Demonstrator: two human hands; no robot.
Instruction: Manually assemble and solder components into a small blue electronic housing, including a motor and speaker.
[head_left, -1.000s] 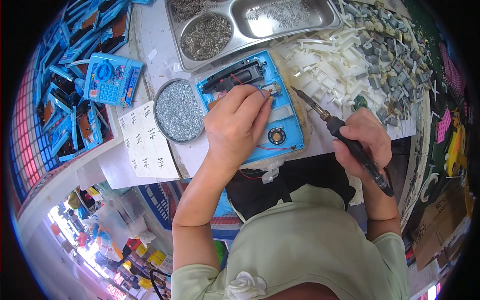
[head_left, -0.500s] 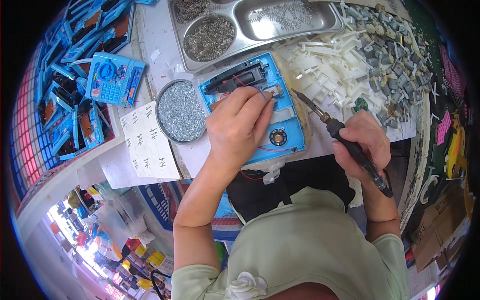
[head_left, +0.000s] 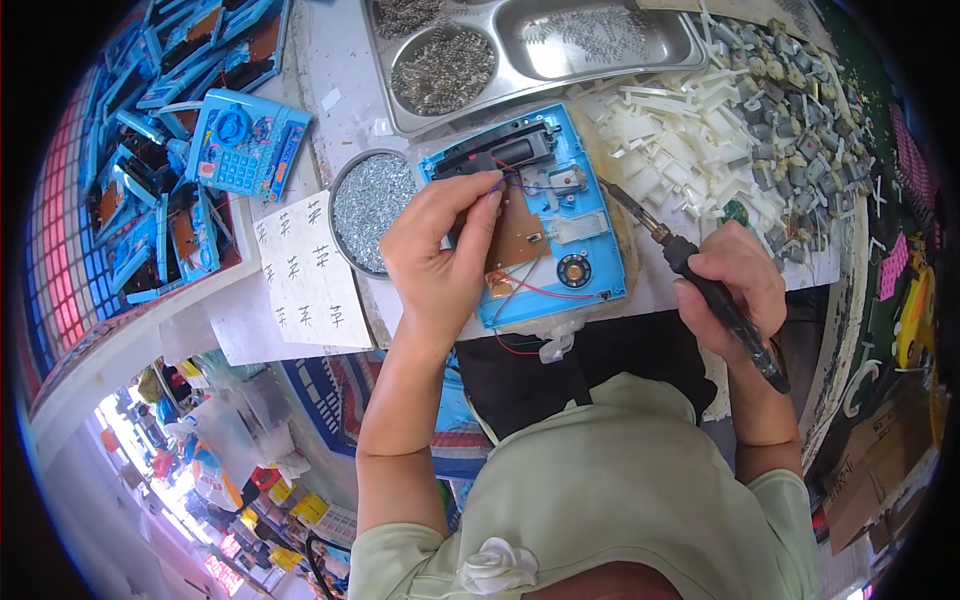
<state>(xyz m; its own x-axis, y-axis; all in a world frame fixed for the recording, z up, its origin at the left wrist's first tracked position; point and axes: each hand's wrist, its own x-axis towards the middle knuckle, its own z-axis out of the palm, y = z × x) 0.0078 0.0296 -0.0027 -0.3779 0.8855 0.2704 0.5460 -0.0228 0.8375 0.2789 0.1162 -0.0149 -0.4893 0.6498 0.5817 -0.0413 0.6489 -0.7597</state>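
A blue plastic toy housing (head_left: pixel 607 255) lies open side up on the bench, with a brown circuit board (head_left: pixel 512 235), a small motor (head_left: pixel 568 180), a round speaker (head_left: pixel 574 270) and loose thin wires inside. Over its left part, my left hand (head_left: pixel 440 245) pinches a thin wire (head_left: pixel 503 182) between thumb and forefinger; part of the board is hidden beneath. My right hand (head_left: pixel 735 285) grips the black handle of a soldering iron (head_left: pixel 690 262). The iron's metal tip points up and left, just past the housing's right edge.
Left of the housing stands a round tin of small screws (head_left: pixel 375 205); behind is a metal tray (head_left: pixel 600 45) of springs. White plastic parts (head_left: pixel 670 135) and small grey motors (head_left: pixel 790 130) are heaped at right. Blue housings (head_left: pixel 150 190) pile up at far left, near a handwritten sheet (head_left: pixel 305 275).
My left hand has drawn back left from the motor to over the board's left side, holding the wire and uncovering the motor. My right hand keeps the iron in nearly the same place.
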